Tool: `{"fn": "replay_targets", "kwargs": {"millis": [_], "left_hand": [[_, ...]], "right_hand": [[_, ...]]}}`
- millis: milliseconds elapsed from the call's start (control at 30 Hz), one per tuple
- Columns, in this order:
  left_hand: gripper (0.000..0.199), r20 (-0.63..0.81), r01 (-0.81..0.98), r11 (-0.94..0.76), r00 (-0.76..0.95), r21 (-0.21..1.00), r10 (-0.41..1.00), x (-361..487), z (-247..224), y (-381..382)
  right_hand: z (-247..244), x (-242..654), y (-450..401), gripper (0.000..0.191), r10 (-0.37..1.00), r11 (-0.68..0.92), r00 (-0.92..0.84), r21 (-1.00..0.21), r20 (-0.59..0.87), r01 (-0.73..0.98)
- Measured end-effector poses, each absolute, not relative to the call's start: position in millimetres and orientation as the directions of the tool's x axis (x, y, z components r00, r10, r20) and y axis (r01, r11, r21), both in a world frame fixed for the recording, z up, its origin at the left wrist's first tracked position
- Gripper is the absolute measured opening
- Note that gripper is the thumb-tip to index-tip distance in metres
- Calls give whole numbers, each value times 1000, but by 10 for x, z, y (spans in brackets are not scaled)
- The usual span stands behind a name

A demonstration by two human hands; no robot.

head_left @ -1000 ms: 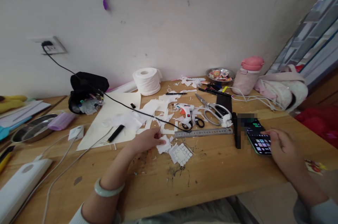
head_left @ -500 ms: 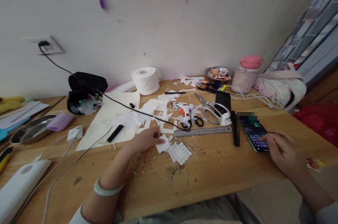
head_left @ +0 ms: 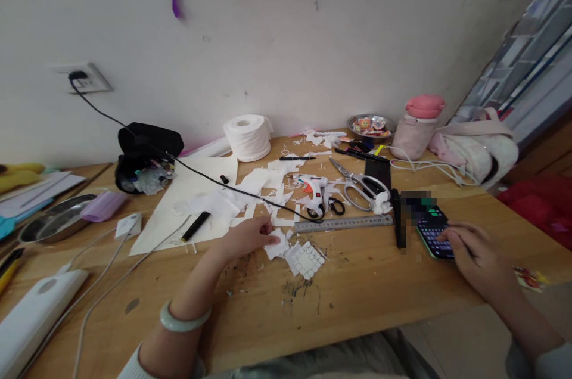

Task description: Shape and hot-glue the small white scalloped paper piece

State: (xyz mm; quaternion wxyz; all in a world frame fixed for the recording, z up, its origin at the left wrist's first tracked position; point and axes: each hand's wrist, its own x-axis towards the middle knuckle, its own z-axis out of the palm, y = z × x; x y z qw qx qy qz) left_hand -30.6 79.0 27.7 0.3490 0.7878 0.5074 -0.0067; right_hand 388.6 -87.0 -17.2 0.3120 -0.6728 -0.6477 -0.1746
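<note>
My left hand (head_left: pixel 248 236) rests on the table with its fingers curled, its tip at a small piece of white paper (head_left: pixel 277 245). Beside that paper lies a white square (head_left: pixel 309 260) edged with rounded shapes drawn in dark outline. My right hand (head_left: pixel 480 257) is over a lit phone (head_left: pixel 435 236) that lies on the table, with a fingertip at its on-screen keyboard. The right fingers are loosely bent and apart, holding nothing. A steel ruler (head_left: pixel 344 223) lies just beyond the papers, with a glue gun (head_left: pixel 315 188) and silver scissors (head_left: pixel 357 185) behind it.
A black cord (head_left: pixel 214 183) crosses from the wall socket (head_left: pixel 89 78) to the glue gun. Toilet paper (head_left: pixel 248 139), a pink bottle (head_left: pixel 415 131) and a metal bowl (head_left: pixel 370 136) stand at the back. A black marker (head_left: pixel 195 226) lies left, near a white power strip (head_left: pixel 40 313).
The view has shifted very slightly. My right hand's fingertip has moved a little over the phone keyboard; my left hand stays at the paper piece.
</note>
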Motion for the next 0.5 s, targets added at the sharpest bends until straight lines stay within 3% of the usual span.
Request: {"fn": "replay_targets", "kwargs": {"millis": [333, 500], "left_hand": [[23, -366, 808, -250, 487, 534, 793, -307, 270, 798], [24, -389, 818, -254, 488, 516, 782, -308, 262, 810]], "right_hand": [[-177, 3883, -841, 31, 809, 46, 75, -189, 583, 981], [-130, 3853, -836, 32, 765, 0, 100, -155, 636, 988]]}}
